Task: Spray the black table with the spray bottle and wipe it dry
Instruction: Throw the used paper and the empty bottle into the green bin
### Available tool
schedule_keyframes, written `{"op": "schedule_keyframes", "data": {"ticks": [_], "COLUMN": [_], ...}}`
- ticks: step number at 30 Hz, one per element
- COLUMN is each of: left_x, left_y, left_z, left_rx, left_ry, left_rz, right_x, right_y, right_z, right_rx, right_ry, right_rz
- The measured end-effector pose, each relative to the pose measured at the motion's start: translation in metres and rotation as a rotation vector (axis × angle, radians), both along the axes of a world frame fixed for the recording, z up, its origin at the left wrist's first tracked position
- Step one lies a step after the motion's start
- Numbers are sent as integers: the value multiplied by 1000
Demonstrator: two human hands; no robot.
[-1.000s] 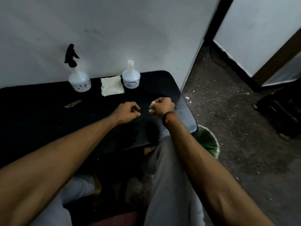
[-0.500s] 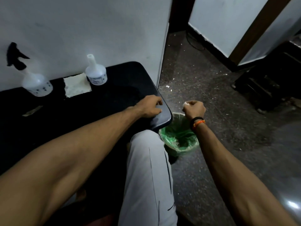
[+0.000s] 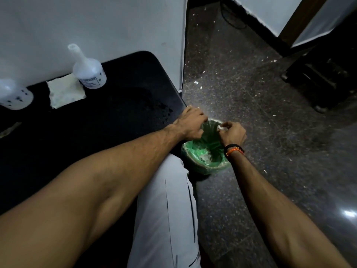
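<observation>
Fingers of my right hand (image 3: 232,133) pinch a small crumpled white wad (image 3: 220,128) over the green-lined bin (image 3: 204,153) on the floor beside the table's right corner. My left hand (image 3: 191,123) sits at that corner edge of the black table (image 3: 116,120), fingers curled downward toward the bin's rim; I cannot tell whether they grip anything. A black and orange band (image 3: 234,150) circles my right wrist.

The spray bottle (image 3: 14,94) stands upright at the far left by the wall, its long axis vertical; its trigger head is cut off by the frame edge, so I cannot say which way the nozzle points. A second white bottle (image 3: 89,71) stands upright near the wall, its narrow neck pointing up. It carries a label with dark print, too blurred to read. Between the two bottles a white folded cloth (image 3: 65,90) lies flat on the table. Droplets (image 3: 160,111) glisten on the table surface near the right corner.

Half a second ago my right hand hung closed above the floor just right of the bin and my left rested on the tabletop's corner; now both hands meet over the bin's mouth, and my view has swung further right, pushing the spray bottle to the frame's edge.
</observation>
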State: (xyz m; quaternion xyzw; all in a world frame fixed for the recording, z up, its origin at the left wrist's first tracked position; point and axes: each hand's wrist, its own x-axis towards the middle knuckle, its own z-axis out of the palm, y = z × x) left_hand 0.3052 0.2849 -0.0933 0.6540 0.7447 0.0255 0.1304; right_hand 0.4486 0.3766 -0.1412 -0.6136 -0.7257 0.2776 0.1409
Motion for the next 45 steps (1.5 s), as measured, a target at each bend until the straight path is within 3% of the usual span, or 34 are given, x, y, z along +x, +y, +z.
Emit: {"op": "schedule_keyframes", "data": {"ticks": [10, 16, 26, 34, 45], "left_x": [-11, -29, -85, -135, -200], "left_y": [8, -11, -86, -151, -239], "left_z": [-12, 1, 19, 34, 30], "left_rx": [51, 157, 82, 104, 179], "left_ry": [-88, -179, -212, -204, -244], "left_rz": [39, 191, 497, 641, 867], "right_x": [3, -5, -86, -164, -245], "right_y": [2, -2, -32, -88, -158], "right_z": [-23, -16, 49, 81, 85], "right_rx": [-154, -171, -96, -112, -158], "right_ry": [-100, -128, 132, 222, 156], "right_rz": [92, 85, 63, 270, 590]}}
